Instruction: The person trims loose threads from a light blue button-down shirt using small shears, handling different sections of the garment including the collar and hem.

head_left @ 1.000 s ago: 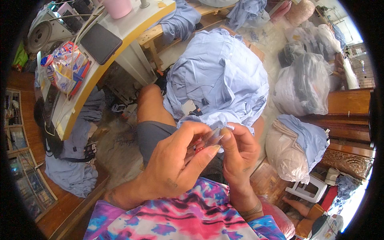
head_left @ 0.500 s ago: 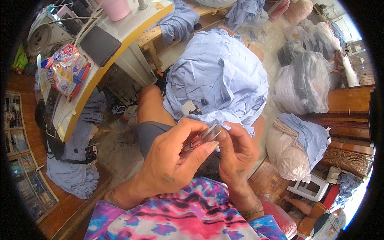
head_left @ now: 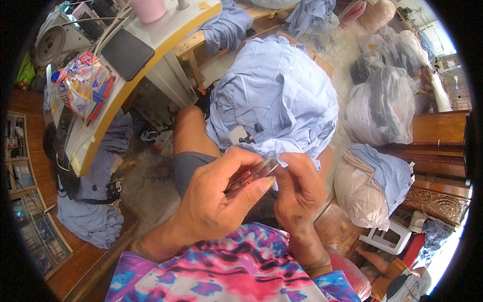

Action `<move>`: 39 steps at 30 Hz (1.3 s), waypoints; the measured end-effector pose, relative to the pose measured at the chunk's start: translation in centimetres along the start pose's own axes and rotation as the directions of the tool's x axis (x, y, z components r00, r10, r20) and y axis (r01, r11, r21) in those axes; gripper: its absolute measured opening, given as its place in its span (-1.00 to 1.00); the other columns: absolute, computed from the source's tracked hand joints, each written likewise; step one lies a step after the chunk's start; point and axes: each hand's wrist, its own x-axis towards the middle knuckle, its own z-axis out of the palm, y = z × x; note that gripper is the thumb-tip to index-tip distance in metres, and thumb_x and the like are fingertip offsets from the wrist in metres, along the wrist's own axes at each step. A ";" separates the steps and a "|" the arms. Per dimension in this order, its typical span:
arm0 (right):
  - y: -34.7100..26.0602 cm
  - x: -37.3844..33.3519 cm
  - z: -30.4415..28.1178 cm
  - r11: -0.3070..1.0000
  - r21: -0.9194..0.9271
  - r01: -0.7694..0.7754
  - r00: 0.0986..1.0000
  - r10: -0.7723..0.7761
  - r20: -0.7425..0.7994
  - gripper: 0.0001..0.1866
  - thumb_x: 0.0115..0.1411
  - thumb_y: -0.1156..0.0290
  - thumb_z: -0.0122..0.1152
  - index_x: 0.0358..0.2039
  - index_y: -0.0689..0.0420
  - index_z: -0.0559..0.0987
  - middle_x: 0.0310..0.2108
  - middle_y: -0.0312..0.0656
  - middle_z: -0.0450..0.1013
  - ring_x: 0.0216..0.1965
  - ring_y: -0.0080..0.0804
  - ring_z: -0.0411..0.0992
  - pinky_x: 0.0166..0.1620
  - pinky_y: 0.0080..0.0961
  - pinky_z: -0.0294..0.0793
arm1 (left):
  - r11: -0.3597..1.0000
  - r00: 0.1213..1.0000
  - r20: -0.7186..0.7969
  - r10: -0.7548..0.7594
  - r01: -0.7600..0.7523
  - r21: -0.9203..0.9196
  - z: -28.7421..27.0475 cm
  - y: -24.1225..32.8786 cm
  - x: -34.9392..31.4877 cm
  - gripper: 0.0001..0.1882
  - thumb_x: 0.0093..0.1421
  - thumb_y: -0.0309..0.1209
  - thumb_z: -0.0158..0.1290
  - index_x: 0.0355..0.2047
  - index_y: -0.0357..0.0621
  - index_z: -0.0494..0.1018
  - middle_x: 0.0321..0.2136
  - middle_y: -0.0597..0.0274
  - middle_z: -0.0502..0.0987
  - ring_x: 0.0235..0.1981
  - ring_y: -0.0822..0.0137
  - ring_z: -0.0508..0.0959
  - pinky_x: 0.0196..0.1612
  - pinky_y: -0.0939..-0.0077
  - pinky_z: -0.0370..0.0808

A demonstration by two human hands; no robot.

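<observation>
Fingers (head_left: 241, 155) of our left hand (head_left: 212, 195) curl round a small red and metal cutting tool (head_left: 243, 180), nearly closed about it, with the thumb along its near side. Its slim blades point up and to the right, their tips slightly apart. Opposite them, our right hand (head_left: 301, 189) has its thumb and forefinger drawn together on a bit of pale blue cloth (head_left: 283, 163); the other fingers fold in behind. We cannot tell whether the blades touch the cloth, since both hands crowd that spot.

Just beyond our hands, at the near edge of a big heap of pale blue garments (head_left: 274, 90), sits a white tag (head_left: 237, 135) beside small black pieces. The heap stands between our knees and hides whatever carries it.

On our left a white worktop (head_left: 177, 24) with a yellowish edge curves away. By its inner edge lies a flat dark pad (head_left: 127, 54); a pink tub (head_left: 149, 10) stands towards its far end, and a colourful plastic packet (head_left: 86, 88) rests near its outer edge.

On our right, a blue garment (head_left: 383, 173) drapes over the right edge of a plastic-wrapped beige bundle (head_left: 354, 196); a white stool (head_left: 386, 239) stands just below.
</observation>
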 end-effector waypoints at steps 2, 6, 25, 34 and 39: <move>-0.1 0.2 -0.1 0.999 -0.039 0.022 1.000 -0.021 0.016 -0.85 0.18 0.69 0.30 -0.21 0.33 0.63 -0.31 -0.03 0.58 -0.31 -0.24 0.57 -0.21 -0.47 0.53 | 0.999 0.999 -0.031 0.040 -0.039 0.018 0.1 -0.2 0.1 -0.75 0.29 -0.43 0.22 -0.11 -0.29 0.47 -0.43 0.25 0.53 -0.46 0.57 0.47 -0.40 0.59 0.42; 0.0 0.9 -0.3 0.994 -0.049 0.100 0.994 -0.098 0.057 -0.85 0.18 0.69 0.31 -0.21 0.33 0.63 -0.31 -0.03 0.58 -0.31 -0.21 0.57 -0.22 -0.46 0.54 | 0.997 0.995 -0.068 0.076 -0.077 -0.015 0.3 -0.9 0.1 -0.78 0.27 -0.44 0.23 -0.15 -0.26 0.48 -0.49 0.25 0.51 -0.50 0.57 0.46 -0.45 0.57 0.40; 1.0 0.1 0.3 0.991 0.117 -0.070 0.996 0.063 0.065 -0.87 0.22 0.66 0.30 -0.20 0.28 0.64 -0.36 -0.12 0.57 -0.38 -0.43 0.53 -0.29 -0.55 0.49 | 0.918 0.997 -0.081 -0.003 -0.029 -0.396 0.7 -2.3 2.5 -0.80 0.32 -0.45 0.22 -0.13 -0.26 0.47 -0.41 0.52 0.43 -0.42 0.74 0.32 -0.39 0.79 0.27; 0.6 -0.9 0.0 0.942 0.253 -0.222 0.975 0.208 0.082 -0.91 0.28 0.58 0.30 -0.21 0.31 0.62 -0.29 -0.16 0.56 -0.29 -0.50 0.50 -0.19 -0.62 0.46 | 0.896 0.997 -0.027 -0.073 0.054 -0.440 1.2 -2.4 3.2 -0.89 0.34 -0.41 0.18 -0.25 -0.18 0.54 -0.49 0.50 0.48 -0.62 0.75 0.30 -0.61 0.77 0.13; 0.8 -1.0 -0.3 0.832 0.443 -0.334 0.942 0.301 0.146 -0.88 0.37 0.49 0.25 -0.20 0.30 0.60 -0.28 -0.22 0.54 -0.27 -0.56 0.47 -0.16 -0.61 0.44 | 0.783 0.980 0.099 -0.176 0.200 -0.589 0.9 -2.8 3.1 -0.84 0.36 -0.34 0.17 -0.28 -0.17 0.52 -0.54 0.48 0.44 -0.67 0.72 0.27 -0.66 0.77 0.12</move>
